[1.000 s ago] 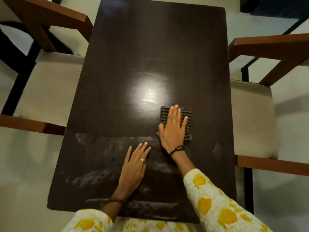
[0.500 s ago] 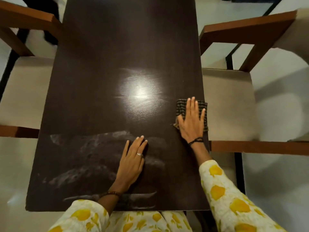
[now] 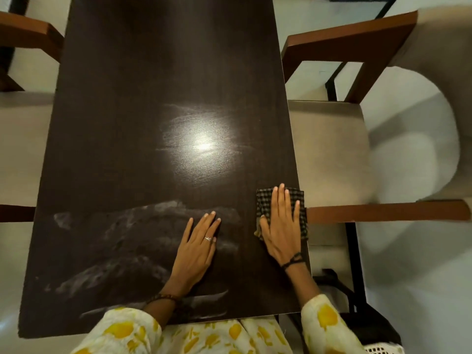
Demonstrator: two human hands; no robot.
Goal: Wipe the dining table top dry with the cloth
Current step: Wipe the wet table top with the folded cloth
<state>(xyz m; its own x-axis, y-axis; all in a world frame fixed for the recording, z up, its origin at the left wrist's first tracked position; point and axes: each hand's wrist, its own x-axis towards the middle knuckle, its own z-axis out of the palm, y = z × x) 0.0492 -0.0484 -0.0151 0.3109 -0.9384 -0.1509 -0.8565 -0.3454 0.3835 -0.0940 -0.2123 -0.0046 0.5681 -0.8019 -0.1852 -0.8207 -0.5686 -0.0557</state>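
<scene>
Dark wooden tabletop [image 3: 143,103]: wet smears across near half. Checked cloth [image 3: 264,200]: at right edge, pressed flat under right hand [image 3: 281,226], fingers extended, no closed grip. Left hand [image 3: 196,249]: flat, open, palm down on tabletop. No containers; no legible writing.

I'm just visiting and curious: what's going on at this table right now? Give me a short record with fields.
surface: dark dining table, seen from above
cloth: checked cloth at the table's right edge, slightly overhanging it
right hand: right hand pressed flat on the cloth
left hand: left hand flat on the bare top, beside the cloth, not touching it
wet area: pale streaks across the near part of the table, left of the cloth
seating: cushioned chair on the right
</scene>
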